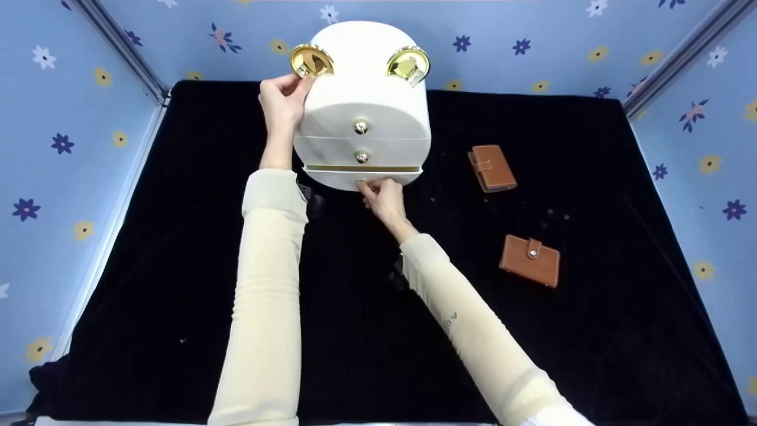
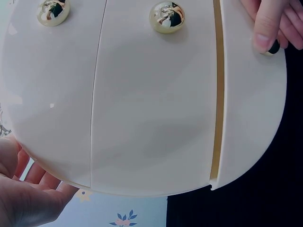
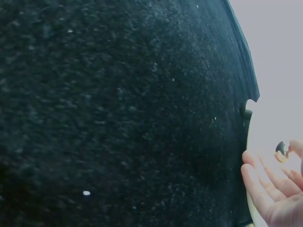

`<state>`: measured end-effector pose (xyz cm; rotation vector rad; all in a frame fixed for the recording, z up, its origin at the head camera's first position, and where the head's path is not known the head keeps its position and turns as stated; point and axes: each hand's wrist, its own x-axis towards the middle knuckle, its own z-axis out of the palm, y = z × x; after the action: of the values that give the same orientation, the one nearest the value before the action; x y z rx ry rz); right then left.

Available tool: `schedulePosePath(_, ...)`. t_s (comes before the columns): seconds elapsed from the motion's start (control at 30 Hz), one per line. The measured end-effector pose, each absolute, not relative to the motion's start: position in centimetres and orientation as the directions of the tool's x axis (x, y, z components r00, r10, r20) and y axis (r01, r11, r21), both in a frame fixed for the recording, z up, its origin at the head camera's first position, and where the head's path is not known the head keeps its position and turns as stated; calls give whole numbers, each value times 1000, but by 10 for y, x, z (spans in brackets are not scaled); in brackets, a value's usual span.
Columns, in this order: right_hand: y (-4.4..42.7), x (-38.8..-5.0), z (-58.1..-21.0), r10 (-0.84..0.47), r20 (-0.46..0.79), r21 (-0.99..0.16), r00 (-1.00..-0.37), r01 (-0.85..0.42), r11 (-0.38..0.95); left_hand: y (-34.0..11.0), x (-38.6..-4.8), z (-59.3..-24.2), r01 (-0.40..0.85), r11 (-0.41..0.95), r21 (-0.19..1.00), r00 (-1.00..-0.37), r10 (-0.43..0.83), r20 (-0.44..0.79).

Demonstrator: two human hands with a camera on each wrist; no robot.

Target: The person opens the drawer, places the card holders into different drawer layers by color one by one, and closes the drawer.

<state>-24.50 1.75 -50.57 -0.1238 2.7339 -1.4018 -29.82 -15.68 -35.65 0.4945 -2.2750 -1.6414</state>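
A white rounded storage box (image 1: 361, 92) with stacked drawers and gold knobs stands at the back of the table. Its bottom drawer (image 1: 337, 177) sits slightly out, leaving a narrow gold-coloured gap (image 2: 219, 94) above its front. With thumb and fingers, my right hand (image 1: 387, 201) pinches the small knob (image 2: 273, 47) of that drawer. My left hand (image 1: 284, 103) touches the box's left side, just under a round gold ear-like disc (image 1: 311, 61); in the left wrist view its fingers (image 2: 49, 182) lie along the curved edge. Their tips are partly hidden behind the box.
Two brown leather wallets, a closed upper one (image 1: 494, 168) and a lower one with a snap strap (image 1: 530, 260), lie to the right on the black cloth (image 1: 621, 343). A second gold disc (image 1: 409, 64) is on the box's right. Blue floral walls (image 1: 44, 195) enclose the table.
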Motion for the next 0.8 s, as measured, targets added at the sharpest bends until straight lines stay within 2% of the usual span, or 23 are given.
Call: schedulePosePath(0.8, 27, -194, -511, -174, 86, -746, -981, -179, 641, -155, -297, -356, -100, 259, 961, -903, -429, 22)
